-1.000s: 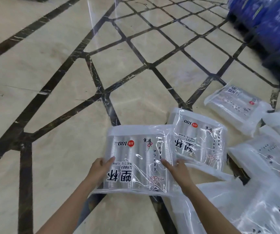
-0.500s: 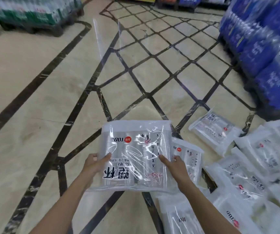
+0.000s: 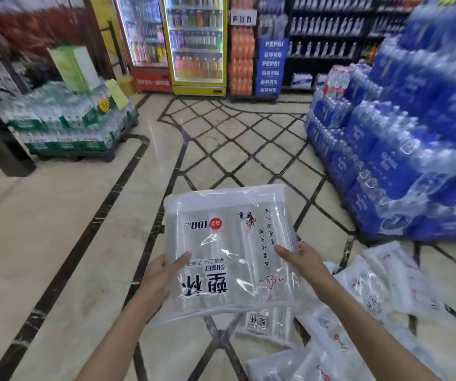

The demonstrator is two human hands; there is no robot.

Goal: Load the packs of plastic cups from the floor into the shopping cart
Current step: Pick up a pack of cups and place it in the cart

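A clear pack of plastic cups (image 3: 229, 243) with black print and a red dot hangs in the air in front of me. My left hand (image 3: 161, 273) grips its left edge, thumb on top. My right hand (image 3: 302, 257) grips its right edge, thumb on top too. Several more packs of cups (image 3: 372, 287) lie scattered on the tiled floor at the lower right, some under the held pack. No shopping cart is in view.
Blue shrink-wrapped water packs (image 3: 403, 149) are stacked high on the right. A pallet of green-labelled water (image 3: 67, 125) stands at the left. Drink fridges (image 3: 196, 42) and shelves line the back wall. Open tiled floor (image 3: 221, 144) stretches ahead between the stacks.
The pack has risen from just above the floor to chest height, held by both hands. My view has tilted up from the floor to the shop's back wall.
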